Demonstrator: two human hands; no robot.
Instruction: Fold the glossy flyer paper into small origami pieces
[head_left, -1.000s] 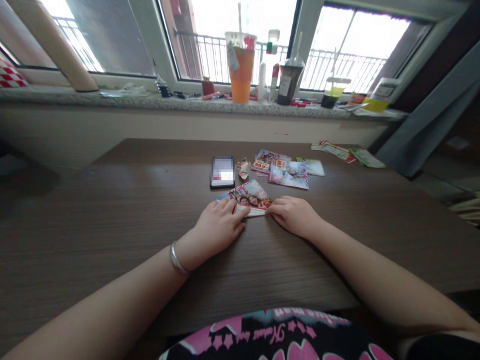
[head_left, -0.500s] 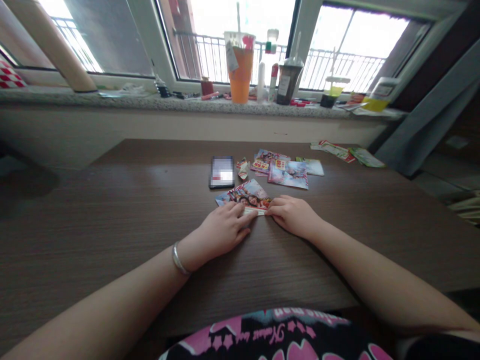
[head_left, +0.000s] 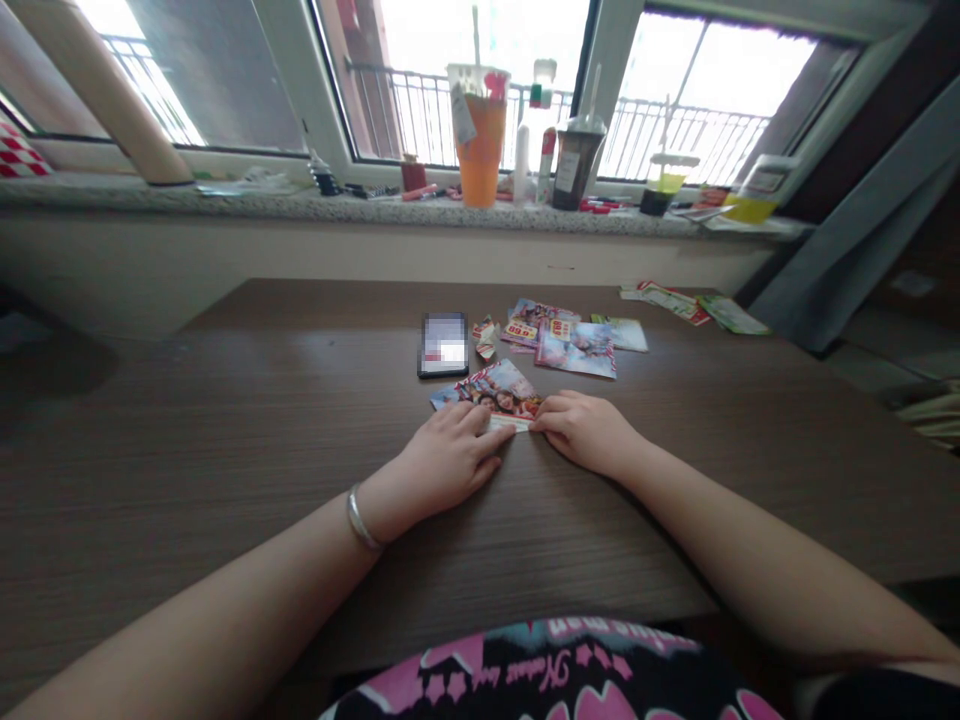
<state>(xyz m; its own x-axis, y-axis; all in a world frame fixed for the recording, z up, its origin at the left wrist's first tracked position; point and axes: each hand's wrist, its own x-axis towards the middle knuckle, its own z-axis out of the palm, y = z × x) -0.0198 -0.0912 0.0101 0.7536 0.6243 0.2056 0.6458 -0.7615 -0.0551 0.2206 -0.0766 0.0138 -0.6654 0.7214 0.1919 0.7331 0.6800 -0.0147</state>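
A folded printed paper sheet (head_left: 508, 386) with a photo of people and a striped edge lies on the brown table in front of me. Its near edge shows a white strip. My left hand (head_left: 448, 450) rests on the lower left of the sheet, fingers stretched out and lying flat. At the sheet's right corner my right hand (head_left: 581, 428) is closed, with fingertips pressed together on the paper. Parts of the near edge are hidden under my fingers. Just beyond the sheet are a phone (head_left: 443, 346) with a blurred screen and a small folded paper piece (head_left: 486, 340).
Printed leaflets (head_left: 576, 350) overlap behind my right hand. More paper strips (head_left: 675, 302) lie at the table's far right. On the windowsill (head_left: 262, 205) stand an orange drink cup (head_left: 480, 150), a dark drink cup (head_left: 576, 165), bottles and pens. A grey curtain (head_left: 855, 210) hangs at right.
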